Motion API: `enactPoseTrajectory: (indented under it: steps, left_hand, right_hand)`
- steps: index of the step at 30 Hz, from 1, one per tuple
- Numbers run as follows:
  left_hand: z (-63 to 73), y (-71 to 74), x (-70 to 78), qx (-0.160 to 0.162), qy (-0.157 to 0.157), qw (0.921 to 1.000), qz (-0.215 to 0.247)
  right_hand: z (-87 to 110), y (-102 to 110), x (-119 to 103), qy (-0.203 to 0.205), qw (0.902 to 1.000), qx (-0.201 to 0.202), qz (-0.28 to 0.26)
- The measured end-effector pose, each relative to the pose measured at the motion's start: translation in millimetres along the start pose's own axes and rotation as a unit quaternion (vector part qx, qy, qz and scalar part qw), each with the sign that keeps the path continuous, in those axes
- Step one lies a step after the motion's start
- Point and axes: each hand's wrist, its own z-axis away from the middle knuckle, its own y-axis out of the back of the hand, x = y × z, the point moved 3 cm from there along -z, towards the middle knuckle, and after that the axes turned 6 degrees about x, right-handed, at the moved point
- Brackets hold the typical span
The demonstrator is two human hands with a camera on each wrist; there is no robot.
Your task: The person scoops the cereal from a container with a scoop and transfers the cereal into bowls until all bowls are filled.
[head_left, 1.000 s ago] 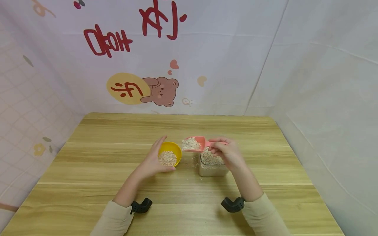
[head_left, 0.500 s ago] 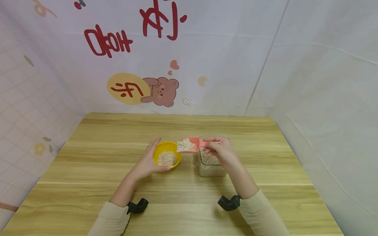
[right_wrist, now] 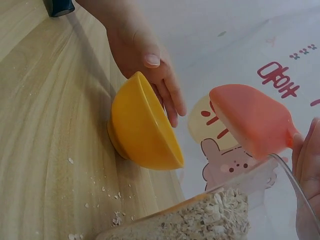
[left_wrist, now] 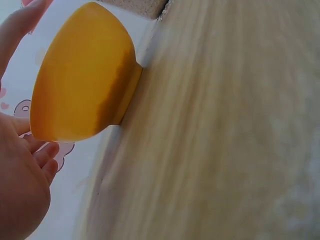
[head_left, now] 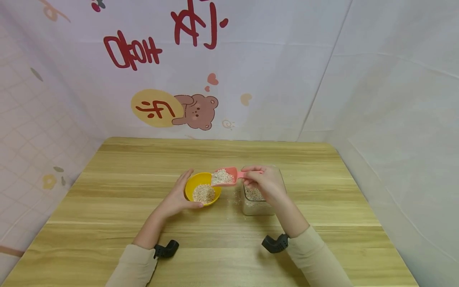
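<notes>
Now | right fingers (head_left: 252, 175) pinch smooth pink scoop (head_left: 232, 175), heaped flakes (head_left: 221, 176) | left fingers (head_left: 184, 178) loosely spread beside rounded yellow bowl (head_left: 194, 182)

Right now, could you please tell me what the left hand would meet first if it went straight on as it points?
The left hand would likely meet the yellow bowl; whether they touch now is unclear.

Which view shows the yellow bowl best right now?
The head view: it alone shows the flakes inside the yellow bowl. The left wrist view shows its outside and base; the right wrist view shows mostly its outside and rim.
</notes>
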Motion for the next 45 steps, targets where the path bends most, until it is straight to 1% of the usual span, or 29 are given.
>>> enactPoseTrajectory:
  steps: [6, 13, 20, 27, 34, 40, 45]
  left_hand:
    - [-2.4, -0.9, -7.4, -0.004, -0.002, 1.0, -0.002]
    - [-3.4, -1.3, -12.8, -0.011, -0.013, 0.9998, 0.013]
    - [-3.0, -2.5, -14.2, -0.021, -0.004, 0.9995, 0.025]
    - [-2.8, -5.0, -16.2, -0.027, 0.008, 0.9995, 0.012]
    - [-3.3, -6.8, -19.8, -0.024, 0.017, 0.9992, 0.029]
    - [-1.1, -4.7, -17.4, -0.027, 0.021, 0.9993, 0.014]
    - [-0.4, -4.8, -17.6, -0.027, 0.021, 0.999, 0.028]
  right_hand:
    - [-5.7, -5.9, 1.5, -0.018, 0.9994, -0.029, 0.012]
    - [-14.1, -11.1, 2.3, -0.032, 0.9987, -0.033, 0.023]
    - [-19.0, -15.2, 4.0, -0.041, 0.9987, -0.025, 0.02]
    - [-21.6, -20.0, 4.8, -0.034, 0.9982, -0.036, 0.032]
    - [-23.8, -24.7, 4.8, -0.032, 0.9963, -0.038, 0.07]
    - [-25.2, -28.8, 4.2, -0.022, 0.9938, -0.049, 0.097]
    - [-23.9, -32.2, 1.9, -0.017, 0.9918, -0.06, 0.112]
